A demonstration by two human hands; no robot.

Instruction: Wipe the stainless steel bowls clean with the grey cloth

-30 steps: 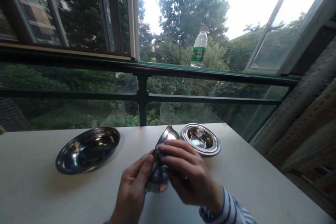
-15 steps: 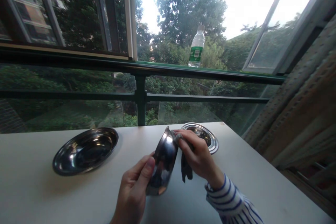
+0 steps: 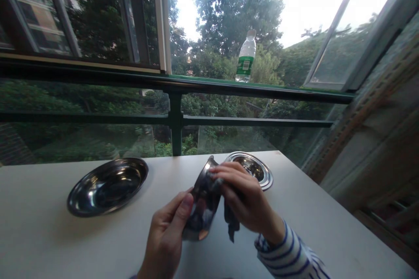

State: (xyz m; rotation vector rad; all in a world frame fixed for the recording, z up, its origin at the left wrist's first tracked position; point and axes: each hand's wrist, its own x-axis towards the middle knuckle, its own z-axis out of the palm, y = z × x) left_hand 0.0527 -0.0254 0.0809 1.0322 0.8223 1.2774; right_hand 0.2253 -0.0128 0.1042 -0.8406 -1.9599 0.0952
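Note:
A shiny metal bowl (image 3: 201,211) is tilted on its side above the table, its outer wall turned to the right. My left hand (image 3: 168,231) grips its left edge, thumb on the outside. With my right hand (image 3: 247,194) I press a dark grey cloth (image 3: 231,222) against the bowl's outer wall near the upper rim. The cloth is bunched under the fingers and one end hangs below the hand. The bowl's inside faces away and is hidden.
On the white table (image 3: 36,244), a wide metal bowl (image 3: 108,187) sits at left and a rimmed metal dish (image 3: 266,178) at back right, partly behind my right hand. A green-labelled bottle (image 3: 245,63) stands on the railing (image 3: 209,85). A curtain (image 3: 366,126) hangs at right.
My right hand has slid slightly left and down over the bowl's outer wall with the cloth, fingers now flatter. The left hand stays in place. The curtain at right has shifted.

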